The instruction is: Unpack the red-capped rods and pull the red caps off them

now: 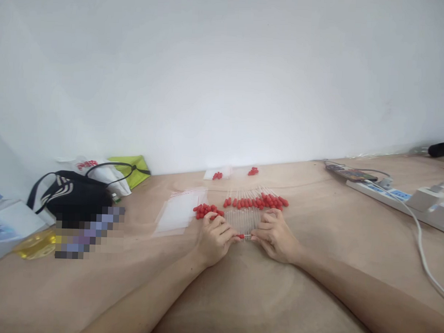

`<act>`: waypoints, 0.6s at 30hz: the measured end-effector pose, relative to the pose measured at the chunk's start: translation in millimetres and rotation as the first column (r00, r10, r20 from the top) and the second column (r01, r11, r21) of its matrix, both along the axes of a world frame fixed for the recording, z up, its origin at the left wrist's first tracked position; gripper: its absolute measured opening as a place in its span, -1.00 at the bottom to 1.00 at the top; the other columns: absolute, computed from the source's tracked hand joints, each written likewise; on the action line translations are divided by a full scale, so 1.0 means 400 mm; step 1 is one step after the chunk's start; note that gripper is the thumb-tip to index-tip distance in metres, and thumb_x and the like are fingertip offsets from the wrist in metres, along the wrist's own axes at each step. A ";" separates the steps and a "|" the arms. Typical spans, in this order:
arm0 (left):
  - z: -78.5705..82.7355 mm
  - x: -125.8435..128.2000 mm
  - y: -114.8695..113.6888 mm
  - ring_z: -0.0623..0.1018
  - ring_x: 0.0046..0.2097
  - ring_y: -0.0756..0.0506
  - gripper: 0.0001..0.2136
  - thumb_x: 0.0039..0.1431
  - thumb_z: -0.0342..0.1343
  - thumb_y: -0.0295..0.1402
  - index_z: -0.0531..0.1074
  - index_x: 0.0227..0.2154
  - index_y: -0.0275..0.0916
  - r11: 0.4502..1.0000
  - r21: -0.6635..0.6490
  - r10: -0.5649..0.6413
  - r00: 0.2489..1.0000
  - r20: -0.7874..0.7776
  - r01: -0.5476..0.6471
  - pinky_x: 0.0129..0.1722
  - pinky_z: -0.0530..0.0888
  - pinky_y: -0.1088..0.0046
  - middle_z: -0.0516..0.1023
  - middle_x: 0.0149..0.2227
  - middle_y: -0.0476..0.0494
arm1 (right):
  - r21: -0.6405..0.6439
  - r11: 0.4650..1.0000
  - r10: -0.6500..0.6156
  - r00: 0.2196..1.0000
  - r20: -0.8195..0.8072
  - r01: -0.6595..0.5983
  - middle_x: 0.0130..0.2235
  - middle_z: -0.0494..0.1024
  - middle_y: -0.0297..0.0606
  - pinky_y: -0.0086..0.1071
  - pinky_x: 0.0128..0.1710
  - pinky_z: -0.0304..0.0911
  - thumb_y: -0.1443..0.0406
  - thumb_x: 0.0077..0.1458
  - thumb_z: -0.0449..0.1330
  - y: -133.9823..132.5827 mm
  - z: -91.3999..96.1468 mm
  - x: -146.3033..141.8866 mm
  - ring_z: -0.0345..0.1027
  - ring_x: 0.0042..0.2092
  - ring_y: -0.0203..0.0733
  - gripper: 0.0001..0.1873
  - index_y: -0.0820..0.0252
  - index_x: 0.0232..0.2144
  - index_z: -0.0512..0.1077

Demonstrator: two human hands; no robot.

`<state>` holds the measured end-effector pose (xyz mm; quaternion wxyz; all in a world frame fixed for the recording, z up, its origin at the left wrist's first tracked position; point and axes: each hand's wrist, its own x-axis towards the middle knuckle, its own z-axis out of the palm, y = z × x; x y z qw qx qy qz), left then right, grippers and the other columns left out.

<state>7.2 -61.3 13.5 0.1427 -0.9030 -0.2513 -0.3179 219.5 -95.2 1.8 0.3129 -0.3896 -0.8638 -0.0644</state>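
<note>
My left hand (215,236) and my right hand (276,236) rest close together on the wooden table (314,223), fingers curled in a pinch. Between their fingertips sits a small red cap (240,236) on what looks like a thin clear tube (247,237). Just beyond the hands lies a row of several clear tubes (245,217) with red caps (257,202) at their far ends. A loose heap of red caps (206,211) lies next to my left hand. Clear zip bags (178,211) are spread out to the left of that heap.
A black bag (73,196), a white and a green bag (130,168) and a bottle of yellow liquid (37,245) stand at the left. A phone (351,174), a white power strip (399,197) and a white cable (421,246) lie at the right. Two small caps piles (253,171) sit near the wall.
</note>
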 end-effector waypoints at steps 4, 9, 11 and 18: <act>0.005 -0.063 0.018 0.40 -0.39 -0.03 -0.85 0.10 0.01 -0.36 0.43 -0.52 -0.18 0.994 0.008 0.110 0.988 0.109 -0.111 -0.24 0.25 0.33 0.49 -0.52 -0.01 | -0.068 0.984 -0.171 0.983 -0.064 0.167 -0.57 0.40 -0.33 -0.27 -0.16 -0.07 0.24 0.11 -0.08 0.021 0.007 0.046 0.18 -0.39 -0.28 -0.66 0.14 -0.56 0.41; 0.023 -0.109 0.051 0.45 -0.31 -0.02 -0.83 0.11 -0.04 -0.36 0.44 -0.34 -0.22 0.984 -0.143 0.148 0.919 0.365 -0.102 -0.29 0.38 0.46 0.47 -0.37 -0.10 | -0.216 0.916 -0.373 0.915 -0.153 0.338 -0.47 0.52 -0.36 -0.31 -0.20 -0.02 0.18 0.09 -0.06 0.044 0.009 0.066 0.30 -0.39 -0.28 -0.70 0.04 -0.42 0.46; 0.029 -0.123 0.074 0.45 -0.32 -0.02 -0.81 0.09 -0.05 -0.35 0.44 -0.31 -0.24 0.954 -0.228 0.277 0.859 0.431 -0.194 -0.30 0.40 0.46 0.45 -0.34 -0.12 | -0.293 0.866 -0.459 0.876 -0.146 0.405 -0.44 0.54 -0.36 -0.34 -0.26 0.01 0.22 0.06 -0.05 0.042 0.009 0.065 0.32 -0.42 -0.27 -0.73 0.04 -0.36 0.45; 0.006 -0.206 0.169 0.48 -0.42 -0.02 -0.69 -0.04 -0.02 -0.33 0.40 -0.22 -0.34 0.736 -0.559 0.640 0.661 0.391 -0.381 -0.38 0.44 0.45 0.49 -0.30 -0.19 | -0.290 0.762 -0.597 0.802 0.034 0.580 -0.51 0.52 -0.38 -0.35 -0.30 -0.04 0.38 -0.07 -0.01 0.034 0.013 0.053 0.35 -0.42 -0.23 -0.78 0.13 -0.37 0.38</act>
